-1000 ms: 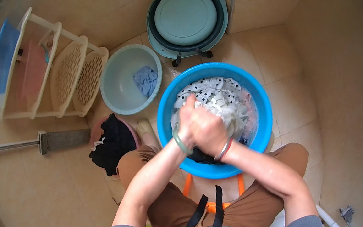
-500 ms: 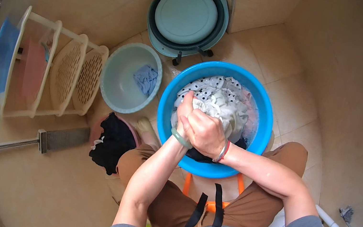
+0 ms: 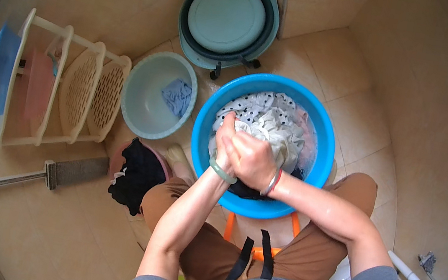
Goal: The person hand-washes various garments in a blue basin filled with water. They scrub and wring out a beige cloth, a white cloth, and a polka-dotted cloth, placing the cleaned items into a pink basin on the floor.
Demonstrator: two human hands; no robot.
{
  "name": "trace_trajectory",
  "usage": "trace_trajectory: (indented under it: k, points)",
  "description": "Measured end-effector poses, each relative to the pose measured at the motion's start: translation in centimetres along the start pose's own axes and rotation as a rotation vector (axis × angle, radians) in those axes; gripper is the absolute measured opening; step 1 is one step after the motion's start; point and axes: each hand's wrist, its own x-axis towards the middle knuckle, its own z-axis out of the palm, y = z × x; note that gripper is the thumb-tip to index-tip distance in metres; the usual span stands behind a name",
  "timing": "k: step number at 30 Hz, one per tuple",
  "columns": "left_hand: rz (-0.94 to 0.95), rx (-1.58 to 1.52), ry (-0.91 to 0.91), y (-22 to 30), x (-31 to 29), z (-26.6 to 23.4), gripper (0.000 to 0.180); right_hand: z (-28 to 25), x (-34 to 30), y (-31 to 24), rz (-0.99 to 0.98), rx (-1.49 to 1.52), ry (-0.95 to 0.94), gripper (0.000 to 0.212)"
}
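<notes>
A round blue basin (image 3: 318,175) stands in front of me with wet laundry and sudsy water in it. White cloth with black dots (image 3: 266,104) lies toward its far side, and a plain white garment (image 3: 281,137) is bunched nearer my hands. Over the basin's near left part, my left hand (image 3: 225,140) and my right hand (image 3: 253,160) are closed against each other. A bit of the white garment shows between them; the rest of the grip is hidden. Dark cloth (image 3: 245,190) sits below my wrists.
Left of the blue basin is a pale green basin (image 3: 143,108) holding a light blue cloth (image 3: 176,97). A pink basin (image 3: 160,160) with black clothing (image 3: 137,175) stands nearer. Beyond are a cream rack (image 3: 38,137), a flat mop (image 3: 77,173) and a folded green tub (image 3: 227,18).
My hands stay closed together in nearly the same spot, with the right one tilted slightly. The bunched white garment beside them has shifted a little. The whole view has moved slightly.
</notes>
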Motion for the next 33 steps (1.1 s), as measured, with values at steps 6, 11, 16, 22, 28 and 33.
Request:
trace_trajectory:
  k: [6,11,16,22,28,33]
  points:
    - [-0.356,-0.363,0.18,4.6,-5.3,6.5,0.03,-0.2,0.7,8.3,0.327,-0.193,0.044,0.022]
    - [-0.252,-0.355,0.19,6.4,-3.9,6.0,0.027,0.1,0.1,5.4,0.072,-0.132,0.059,0.023]
    - [-0.034,-0.264,-0.048,1.4,-0.7,1.6,0.034,-0.1,0.6,2.0,-0.086,-0.075,0.021,0.019]
    - [-0.361,-0.353,0.155,5.2,-5.3,6.6,0.031,0.0,0.1,8.4,0.355,-0.203,0.026,0.027]
    - [0.085,0.265,-0.007,3.0,0.3,0.9,0.034,-0.6,0.8,-0.8,-0.01,0.04,0.057,0.015]
    - [-0.372,-0.333,0.242,5.3,-5.1,6.7,0.031,-0.2,0.7,7.5,0.062,-0.22,0.064,0.023]
